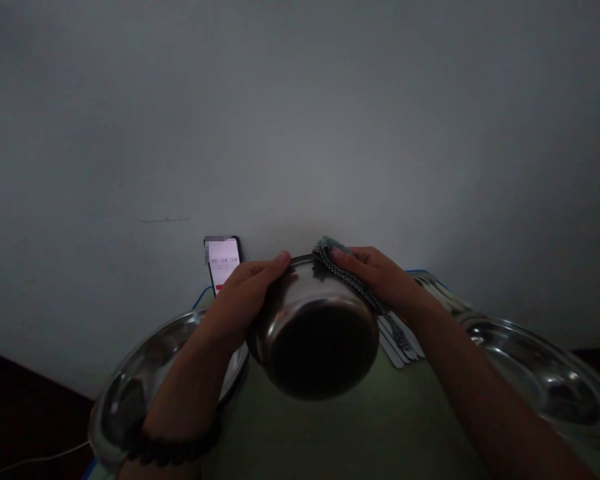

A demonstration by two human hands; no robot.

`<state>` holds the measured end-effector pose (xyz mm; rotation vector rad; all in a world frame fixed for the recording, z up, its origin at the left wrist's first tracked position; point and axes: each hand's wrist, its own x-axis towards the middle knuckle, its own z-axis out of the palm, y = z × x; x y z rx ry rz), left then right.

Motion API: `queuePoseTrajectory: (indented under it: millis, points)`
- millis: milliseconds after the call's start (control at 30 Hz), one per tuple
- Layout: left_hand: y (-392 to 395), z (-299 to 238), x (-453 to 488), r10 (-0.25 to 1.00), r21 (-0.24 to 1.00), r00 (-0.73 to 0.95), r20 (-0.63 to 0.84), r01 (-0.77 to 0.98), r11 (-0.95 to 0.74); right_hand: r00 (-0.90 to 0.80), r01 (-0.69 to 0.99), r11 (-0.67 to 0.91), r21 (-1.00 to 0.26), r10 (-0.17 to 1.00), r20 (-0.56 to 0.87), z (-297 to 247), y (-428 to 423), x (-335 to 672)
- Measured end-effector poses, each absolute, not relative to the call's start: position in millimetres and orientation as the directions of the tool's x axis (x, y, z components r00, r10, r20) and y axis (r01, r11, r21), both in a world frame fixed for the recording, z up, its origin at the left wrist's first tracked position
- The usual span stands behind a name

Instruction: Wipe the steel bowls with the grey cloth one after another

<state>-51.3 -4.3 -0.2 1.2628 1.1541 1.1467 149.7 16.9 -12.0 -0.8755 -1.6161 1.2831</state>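
Note:
A shiny metal bowl point(300, 300) is held up over the table, tilted so that its dark base faces me and its inside is hidden. My left hand point(247, 293) grips the bowl's left side, thumb at the rim. On the far right side, my right hand point(375, 270) is closed around a grey-green patterned cloth point(343, 270), pressing it against the bowl's rim and wall. Part of the cloth hangs down behind the bowl on the right.
A large metal basin point(125, 360) stands at left and another basin point(545, 373) at right. A phone point(223, 263) showing a timer leans against the wall point(300, 120). Flat-handled cutlery point(400, 357) lies on the green tabletop point(340, 433). A white cable point(40, 459) runs at lower left.

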Motion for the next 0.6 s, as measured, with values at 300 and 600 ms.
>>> queuePoseTrajectory:
  millis: [300, 600]
  points:
    - [6, 4, -35, 0.931, 0.774, -0.354, -0.092, -0.613, -0.157, 0.141, -0.381, 0.166, -0.909, 0.983, 0.12, -36, 38, 125]
    - [0, 8, -28, 0.968, 0.764, -0.249, -0.028, -0.63, -0.14, 0.173, -0.529, 0.082, -0.845, 0.985, -0.012, -35, 42, 130]
